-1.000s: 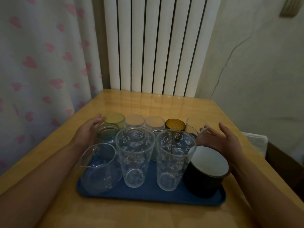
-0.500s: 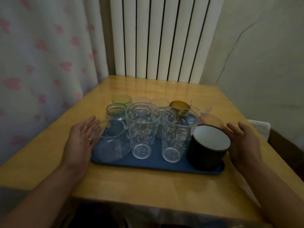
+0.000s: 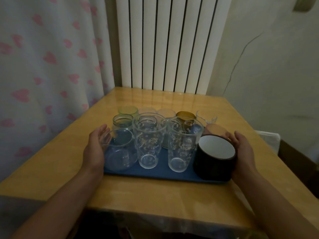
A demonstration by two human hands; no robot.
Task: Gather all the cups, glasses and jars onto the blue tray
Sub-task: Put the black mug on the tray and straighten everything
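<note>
The blue tray (image 3: 155, 174) lies on the wooden table (image 3: 155, 195) and is crowded with vessels. Its front row holds a round clear jug (image 3: 119, 152), two tall printed glasses (image 3: 149, 140) (image 3: 183, 144) and a black mug with a white inside (image 3: 215, 157). Behind them stand a clear jar (image 3: 121, 122), a green cup (image 3: 128, 110), an amber cup (image 3: 185, 115) and several pale glasses. My left hand (image 3: 96, 147) is at the tray's left side beside the jug, fingers straight. My right hand (image 3: 243, 150) rests against the mug's right side, fingers relaxed.
A white radiator (image 3: 169, 44) stands against the wall behind the table. A curtain with pink hearts (image 3: 48, 66) hangs at the left. The table's near edge (image 3: 155, 214) is close to me. A dark piece of furniture (image 3: 300, 161) sits to the right.
Both hands have drawn back from the rear of the tray to its left and right sides. The view has pulled back from the table, showing its near edge.
</note>
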